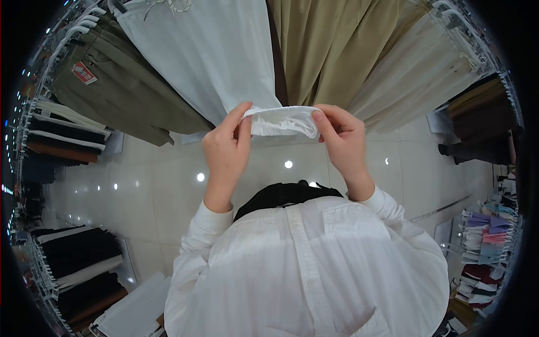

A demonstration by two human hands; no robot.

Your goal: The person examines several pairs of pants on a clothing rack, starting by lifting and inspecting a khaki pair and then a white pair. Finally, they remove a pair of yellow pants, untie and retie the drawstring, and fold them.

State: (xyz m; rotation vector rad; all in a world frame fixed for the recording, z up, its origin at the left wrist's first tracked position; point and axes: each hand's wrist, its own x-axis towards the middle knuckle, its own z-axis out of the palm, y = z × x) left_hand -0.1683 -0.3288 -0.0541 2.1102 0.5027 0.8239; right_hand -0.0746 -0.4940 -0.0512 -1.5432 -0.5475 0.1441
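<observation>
A white gathered cuff (283,123) is stretched sideways between my two hands, its opening facing me. It belongs to, or lies against, the long white garment (208,50) hanging in front; the join is hard to make out. My left hand (228,147) pinches the cuff's left end between thumb and fingers. At the right end, my right hand (341,140) grips the edge with thumb and curled fingers.
Olive trousers (123,78) with a red tag hang at the left, tan (337,45) and cream garments (418,67) at the right. Racks of folded dark clothes (78,250) stand left; colourful small items (491,230) hang right. Glossy tiles (157,185) cover the floor.
</observation>
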